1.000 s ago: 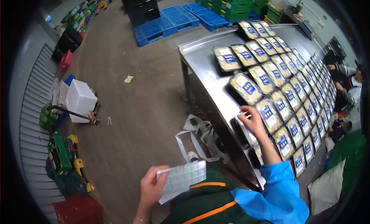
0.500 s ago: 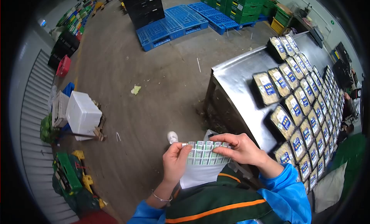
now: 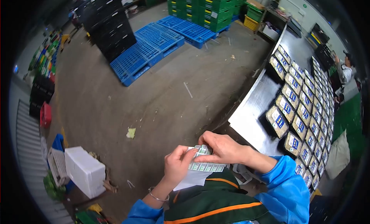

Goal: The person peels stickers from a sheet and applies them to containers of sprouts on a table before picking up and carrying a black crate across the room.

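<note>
A sheet of small green-and-white labels [image 3: 208,167], with white backing paper [image 3: 189,180] hanging below it, is held in front of the apron. My left hand [image 3: 177,164] pinches the sheet's left edge between thumb and fingers. My right hand [image 3: 223,149] grips its upper right part, and the labels bend between the fingers. To the right, rows of black trays with blue-and-white labels [image 3: 276,121] lie on a metal table [image 3: 250,122].
Blue pallets [image 3: 148,50] lie on the floor ahead, with black crates [image 3: 111,29] and green crates [image 3: 217,12] stacked there. A white box [image 3: 84,170] stands at left. Another person [image 3: 346,72] is at the far right, beyond the table.
The view has turned, shifting the table and trays in the frame. My right hand has moved left over the sheet, which is now bent and partly covered by the fingers.
</note>
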The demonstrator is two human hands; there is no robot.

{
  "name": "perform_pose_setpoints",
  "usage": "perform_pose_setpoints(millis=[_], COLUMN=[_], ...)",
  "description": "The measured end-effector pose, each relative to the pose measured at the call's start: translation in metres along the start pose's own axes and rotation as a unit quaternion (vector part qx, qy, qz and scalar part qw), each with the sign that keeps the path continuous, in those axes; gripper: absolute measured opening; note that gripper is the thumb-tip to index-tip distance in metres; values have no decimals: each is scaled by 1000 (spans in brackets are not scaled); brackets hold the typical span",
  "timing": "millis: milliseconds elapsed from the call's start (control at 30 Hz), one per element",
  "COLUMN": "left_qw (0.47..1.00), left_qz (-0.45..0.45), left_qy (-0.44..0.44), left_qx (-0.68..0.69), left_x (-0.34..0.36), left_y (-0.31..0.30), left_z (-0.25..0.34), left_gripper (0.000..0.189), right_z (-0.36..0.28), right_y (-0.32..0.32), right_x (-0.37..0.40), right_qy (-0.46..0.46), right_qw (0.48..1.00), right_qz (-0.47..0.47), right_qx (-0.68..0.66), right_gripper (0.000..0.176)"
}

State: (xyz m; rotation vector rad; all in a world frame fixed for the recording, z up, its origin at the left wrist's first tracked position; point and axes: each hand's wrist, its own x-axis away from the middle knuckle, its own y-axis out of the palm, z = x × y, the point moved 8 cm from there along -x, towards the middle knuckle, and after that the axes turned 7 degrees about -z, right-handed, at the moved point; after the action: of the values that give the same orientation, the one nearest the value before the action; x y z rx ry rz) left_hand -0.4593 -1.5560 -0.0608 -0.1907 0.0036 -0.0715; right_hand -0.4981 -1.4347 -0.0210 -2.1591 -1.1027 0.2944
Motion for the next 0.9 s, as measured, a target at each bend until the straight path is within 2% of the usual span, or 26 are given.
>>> perform_pose_setpoints(millis=[67,133,367,433,533,733,900], left_qw=[1000,997,978,961,940,889,792], left_qz=[-21,-47,-171,-216,-273,-428,-595], left_qy=[2,15,37,104,147,109,63], left_qx=[0,-62,-115,-139,-146,-122,-117], left_x=[-37,-81,-278,-327,-386,-472,-535], left_y=[-6,-6,37,60,97,208,316], left_z=[-5,-5,22,46,66,69,55], left_gripper=[14,12,12,19,19,21,22], right_z=[26,55,168,192,218,283,334], right_y=[-12,-29,-141,-179,-224,-280,-315], right_x=[-18,-35,-83,-87,-79,-27,12], right_qy=[30,33,30,59,98,251,345], right_qw=[998,990,947,932,910,791,688], right_qz=[48,112,298,336,390,556,638], right_qx=[-42,-79,-117,-120,-103,-55,34], right_gripper=[40,30,21,21,18,15,15])
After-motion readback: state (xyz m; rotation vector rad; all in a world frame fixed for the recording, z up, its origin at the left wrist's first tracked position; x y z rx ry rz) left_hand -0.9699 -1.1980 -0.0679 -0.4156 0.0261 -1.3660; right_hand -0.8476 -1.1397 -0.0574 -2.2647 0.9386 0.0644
